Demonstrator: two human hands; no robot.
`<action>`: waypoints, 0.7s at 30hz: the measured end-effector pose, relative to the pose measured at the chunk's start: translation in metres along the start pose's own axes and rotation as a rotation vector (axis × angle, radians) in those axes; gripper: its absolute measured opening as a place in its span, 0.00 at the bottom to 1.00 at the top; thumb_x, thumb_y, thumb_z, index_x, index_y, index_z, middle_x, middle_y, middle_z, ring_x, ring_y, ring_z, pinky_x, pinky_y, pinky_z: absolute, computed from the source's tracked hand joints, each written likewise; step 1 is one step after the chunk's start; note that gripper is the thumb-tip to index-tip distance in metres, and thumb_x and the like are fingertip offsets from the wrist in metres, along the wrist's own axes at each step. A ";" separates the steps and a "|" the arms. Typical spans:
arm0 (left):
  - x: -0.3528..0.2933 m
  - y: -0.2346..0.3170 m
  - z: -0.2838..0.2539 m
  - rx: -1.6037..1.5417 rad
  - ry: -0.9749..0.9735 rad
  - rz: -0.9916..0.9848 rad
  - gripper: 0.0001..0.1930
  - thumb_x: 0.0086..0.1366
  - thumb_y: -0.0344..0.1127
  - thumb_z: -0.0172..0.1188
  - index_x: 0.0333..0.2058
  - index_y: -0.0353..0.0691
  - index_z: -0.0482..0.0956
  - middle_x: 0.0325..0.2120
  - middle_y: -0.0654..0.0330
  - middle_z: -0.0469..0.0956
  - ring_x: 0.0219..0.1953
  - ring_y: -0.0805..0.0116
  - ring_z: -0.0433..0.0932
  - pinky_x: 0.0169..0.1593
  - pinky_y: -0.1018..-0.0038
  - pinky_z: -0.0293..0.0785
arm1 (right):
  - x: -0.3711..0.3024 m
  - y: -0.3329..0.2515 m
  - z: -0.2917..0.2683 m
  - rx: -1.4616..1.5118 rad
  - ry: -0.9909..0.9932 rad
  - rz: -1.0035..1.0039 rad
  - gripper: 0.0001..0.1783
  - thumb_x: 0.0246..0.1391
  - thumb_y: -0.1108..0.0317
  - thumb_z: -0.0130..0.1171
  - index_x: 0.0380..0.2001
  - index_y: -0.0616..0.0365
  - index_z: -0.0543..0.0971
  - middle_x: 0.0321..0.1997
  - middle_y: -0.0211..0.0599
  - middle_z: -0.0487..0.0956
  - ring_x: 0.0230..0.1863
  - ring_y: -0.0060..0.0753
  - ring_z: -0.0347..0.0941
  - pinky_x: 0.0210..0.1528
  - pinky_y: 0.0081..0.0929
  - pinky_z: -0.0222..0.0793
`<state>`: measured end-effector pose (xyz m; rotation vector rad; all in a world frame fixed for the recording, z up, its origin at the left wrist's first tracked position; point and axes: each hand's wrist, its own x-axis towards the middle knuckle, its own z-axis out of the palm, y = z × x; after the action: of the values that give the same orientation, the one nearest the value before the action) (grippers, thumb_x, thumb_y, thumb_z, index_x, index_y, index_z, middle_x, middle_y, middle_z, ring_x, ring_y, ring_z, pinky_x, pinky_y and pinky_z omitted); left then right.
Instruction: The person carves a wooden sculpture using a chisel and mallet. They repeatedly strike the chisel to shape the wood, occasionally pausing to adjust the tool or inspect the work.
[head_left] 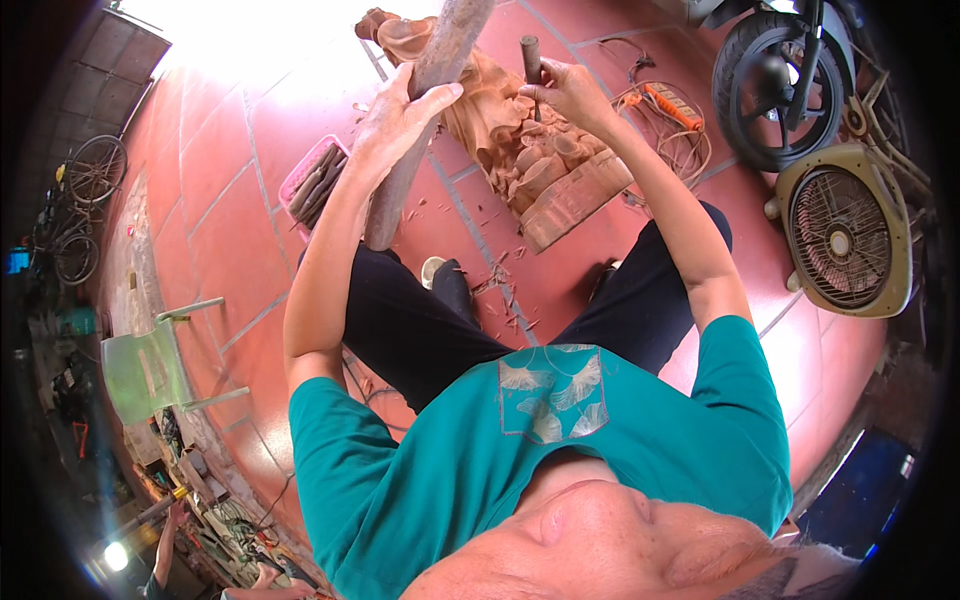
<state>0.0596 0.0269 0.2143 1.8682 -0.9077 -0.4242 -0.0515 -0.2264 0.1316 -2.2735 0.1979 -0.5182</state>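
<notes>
My left hand (398,118) is closed around a thick, pale wooden club (452,45) that slants across the left of the carving. My right hand (572,98) grips a chisel (531,60) with a round wooden handle, held upright. The chisel's lower end meets the carved surface, though its tip is hard to make out. Beneath both hands lies a reddish-brown wood carving (480,100) with flowing folds and rounded shapes, its flat base (575,205) turned toward me. The club hides part of the carving's left side.
Wood shavings are scattered over the red tiles between my feet. A pink basket (300,178) of tools stands left. On the right are an orange power strip (672,105) with cords, a motorbike wheel (775,90) and a fan (840,240). A green chair (150,370) stands farther left.
</notes>
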 end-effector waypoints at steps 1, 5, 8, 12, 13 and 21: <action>0.000 0.001 0.002 0.002 0.000 0.001 0.35 0.61 0.56 0.65 0.57 0.36 0.72 0.25 0.64 0.73 0.23 0.75 0.74 0.25 0.74 0.70 | -0.002 0.005 0.003 0.009 0.005 -0.016 0.16 0.53 0.58 0.70 0.37 0.59 0.81 0.27 0.40 0.82 0.27 0.38 0.76 0.35 0.36 0.71; 0.008 -0.009 0.008 0.069 -0.013 0.087 0.34 0.62 0.55 0.65 0.59 0.36 0.71 0.26 0.64 0.74 0.23 0.75 0.74 0.27 0.75 0.70 | 0.000 0.017 0.010 0.097 -0.042 -0.007 0.16 0.54 0.59 0.69 0.38 0.59 0.81 0.28 0.39 0.82 0.27 0.35 0.76 0.35 0.35 0.71; 0.009 -0.007 0.013 0.079 -0.003 0.159 0.33 0.63 0.54 0.65 0.57 0.35 0.72 0.31 0.60 0.77 0.31 0.71 0.76 0.35 0.73 0.72 | -0.001 0.018 0.016 0.089 -0.039 -0.021 0.15 0.55 0.59 0.69 0.37 0.59 0.80 0.27 0.38 0.82 0.27 0.34 0.75 0.35 0.35 0.71; 0.008 0.006 0.013 0.042 -0.027 0.133 0.31 0.63 0.55 0.65 0.52 0.32 0.73 0.39 0.51 0.80 0.43 0.63 0.79 0.47 0.66 0.73 | -0.001 0.010 0.014 0.051 -0.054 -0.009 0.15 0.55 0.59 0.69 0.37 0.59 0.80 0.27 0.37 0.81 0.26 0.32 0.75 0.34 0.36 0.71; 0.009 0.008 0.013 0.037 -0.028 0.131 0.32 0.63 0.55 0.65 0.52 0.32 0.73 0.40 0.50 0.80 0.44 0.61 0.79 0.48 0.66 0.73 | -0.001 0.009 0.012 0.040 -0.057 -0.002 0.15 0.55 0.59 0.69 0.37 0.59 0.80 0.27 0.37 0.81 0.26 0.32 0.75 0.34 0.36 0.71; 0.019 -0.006 0.020 0.357 -0.081 0.071 0.43 0.58 0.65 0.64 0.58 0.32 0.68 0.42 0.43 0.81 0.45 0.54 0.80 0.50 0.59 0.74 | -0.003 0.009 0.014 -0.044 -0.074 -0.105 0.15 0.55 0.61 0.68 0.36 0.60 0.78 0.27 0.43 0.81 0.27 0.43 0.77 0.33 0.40 0.70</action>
<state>0.0623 0.0016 0.2017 2.1445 -1.1598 -0.3102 -0.0476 -0.2223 0.1158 -2.3512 0.0537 -0.4866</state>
